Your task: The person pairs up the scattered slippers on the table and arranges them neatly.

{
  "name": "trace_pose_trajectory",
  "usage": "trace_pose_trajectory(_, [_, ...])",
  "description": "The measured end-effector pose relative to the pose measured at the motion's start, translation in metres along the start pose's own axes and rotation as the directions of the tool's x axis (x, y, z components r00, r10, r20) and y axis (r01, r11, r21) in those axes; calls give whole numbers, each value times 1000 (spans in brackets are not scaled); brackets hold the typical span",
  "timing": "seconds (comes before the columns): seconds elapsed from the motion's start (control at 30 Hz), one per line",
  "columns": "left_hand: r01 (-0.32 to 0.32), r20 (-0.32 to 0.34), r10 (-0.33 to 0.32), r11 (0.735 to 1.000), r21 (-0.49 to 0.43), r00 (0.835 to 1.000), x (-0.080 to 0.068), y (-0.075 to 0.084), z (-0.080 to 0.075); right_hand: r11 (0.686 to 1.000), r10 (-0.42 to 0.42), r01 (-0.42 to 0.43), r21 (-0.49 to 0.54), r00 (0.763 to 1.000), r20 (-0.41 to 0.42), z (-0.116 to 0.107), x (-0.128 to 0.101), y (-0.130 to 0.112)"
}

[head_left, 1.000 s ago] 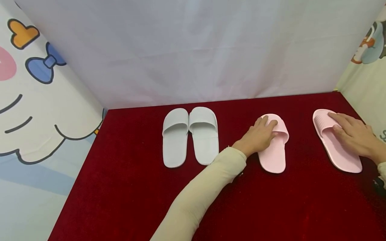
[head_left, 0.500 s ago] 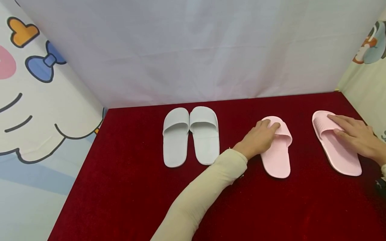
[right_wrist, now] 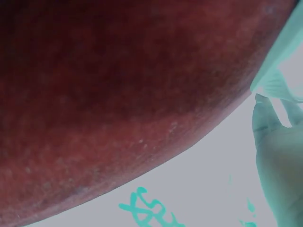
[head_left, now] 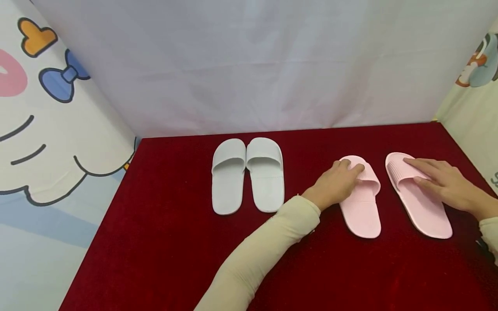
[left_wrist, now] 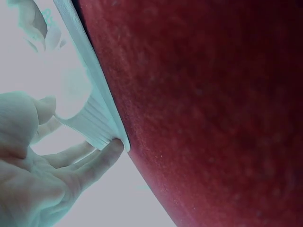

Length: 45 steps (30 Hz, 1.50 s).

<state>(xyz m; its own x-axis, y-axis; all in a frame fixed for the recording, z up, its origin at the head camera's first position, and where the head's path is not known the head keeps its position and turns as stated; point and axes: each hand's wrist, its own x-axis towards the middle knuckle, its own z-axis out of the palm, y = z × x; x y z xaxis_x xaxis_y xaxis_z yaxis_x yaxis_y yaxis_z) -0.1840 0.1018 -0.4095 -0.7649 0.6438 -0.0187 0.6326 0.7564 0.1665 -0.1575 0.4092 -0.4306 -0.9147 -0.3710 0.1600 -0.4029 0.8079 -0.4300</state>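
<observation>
Two pink slippers lie on the red cloth at the right of the head view, toes toward the back wall. My left hand (head_left: 333, 183) holds the left pink slipper (head_left: 362, 214) by its ribbed strap; in the left wrist view the fingertips (left_wrist: 113, 146) touch its toe edge, with the thumb near the strap. My right hand (head_left: 447, 183) grips the right pink slipper (head_left: 425, 214) from its outer side, fingers over the strap and thumb by the foot opening. A narrow strip of cloth lies between the two slippers, whose toes slant left.
To the left, a white slipper (head_left: 227, 185) and a second white slipper (head_left: 267, 185) stand side by side, toes touching. Red cloth (head_left: 163, 242) covers the surface. A pale curtain (head_left: 253, 73) rises behind it, and printed cartoon sheets (head_left: 89, 129) hang at both sides.
My right hand has slid the right pink slipper leftward and nearer to me. The left pink slipper has shifted slightly right and nearer under my left hand, narrowing the gap. The white slippers stayed put.
</observation>
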Motion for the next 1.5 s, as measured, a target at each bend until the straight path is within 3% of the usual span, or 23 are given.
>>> trace_pose_trajectory(0.5, [0, 8, 0, 1000, -8, 1000, -3, 5, 0, 998, -62, 63, -19, 998, 21, 13, 5, -25])
trace_pose_trajectory(0.67, [8, 9, -8, 1000, -11, 1000, -2, 5, -1, 996, -88, 88, -17, 996, 9, 13, 6, -28])
trace_pose_trajectory(0.9, [40, 13, -39, 995, -95, 999, -3, 6, 0, 985, -164, 166, 50, 986, -34, 16, 6, -25])
trace_pose_trajectory(1.5, [39, 50, -34, 994, -101, 998, -15, 11, -2, 974, -220, 222, 38, 975, -38, 14, -9, -34])
